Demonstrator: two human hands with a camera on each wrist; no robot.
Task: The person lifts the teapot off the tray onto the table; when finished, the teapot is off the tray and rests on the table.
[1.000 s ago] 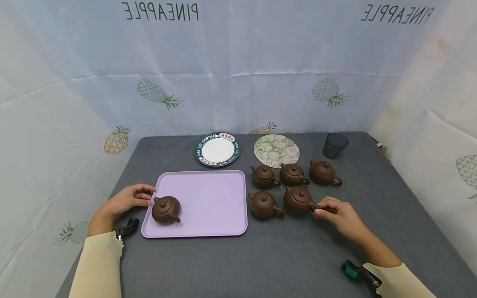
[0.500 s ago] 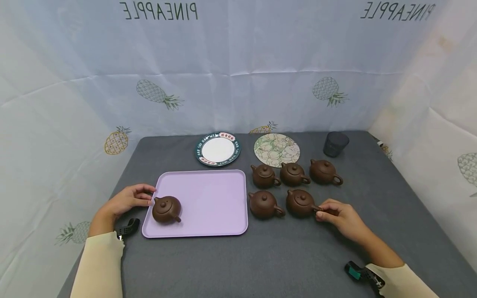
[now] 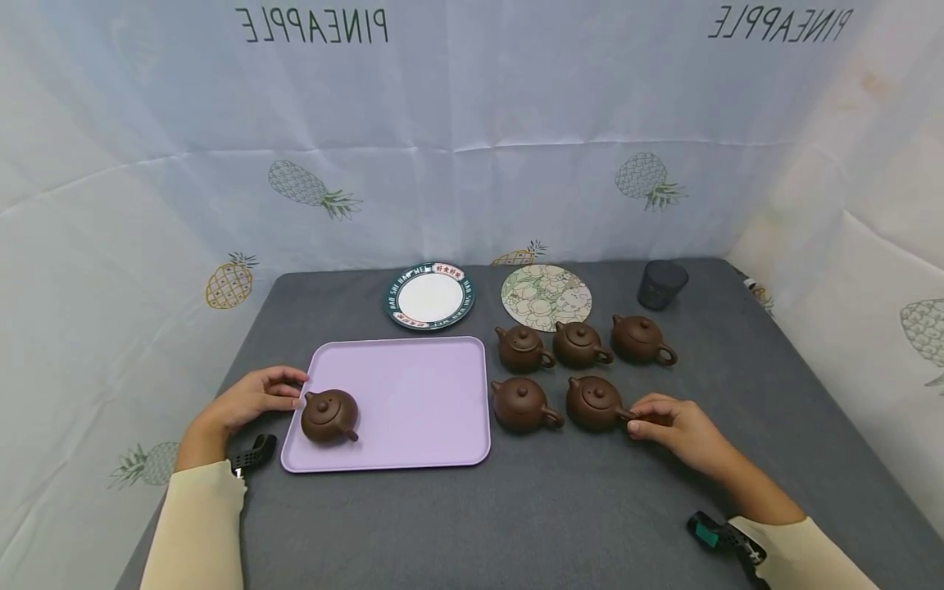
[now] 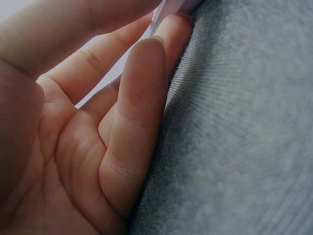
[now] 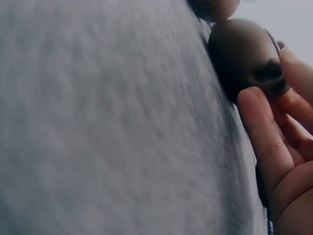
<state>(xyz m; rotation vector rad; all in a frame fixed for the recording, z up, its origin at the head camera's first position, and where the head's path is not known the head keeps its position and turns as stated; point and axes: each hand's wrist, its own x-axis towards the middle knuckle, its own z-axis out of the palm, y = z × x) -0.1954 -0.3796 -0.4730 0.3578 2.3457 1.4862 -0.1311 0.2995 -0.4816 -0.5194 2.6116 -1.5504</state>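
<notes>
My right hand (image 3: 682, 430) pinches the handle of a dark brown teapot (image 3: 592, 406), which sits upright at the right end of the front row. In the right wrist view, the thumb (image 5: 257, 107) is at the handle and the teapot body (image 5: 242, 54) lies beyond. My left hand (image 3: 254, 399) touches the left rim of a lilac tray (image 3: 420, 401), its fingers loosely bent. A single teapot (image 3: 329, 415) stands on the tray's left part, close to these fingertips. Only a sliver of tray edge (image 4: 159, 17) shows in the left wrist view.
Between tray and held pot stands another teapot (image 3: 519, 405). Behind are three more: left (image 3: 520, 348), middle (image 3: 578, 344) and right (image 3: 638, 339). At the back lie a green-rimmed plate (image 3: 430, 297) and a patterned round mat (image 3: 546, 297), with a dark cup (image 3: 662, 284) to the right.
Over the first half second the right hand draws the pinched teapot slightly toward me and right, away from the back row; since then it has barely moved. The left hand stays at the tray.
</notes>
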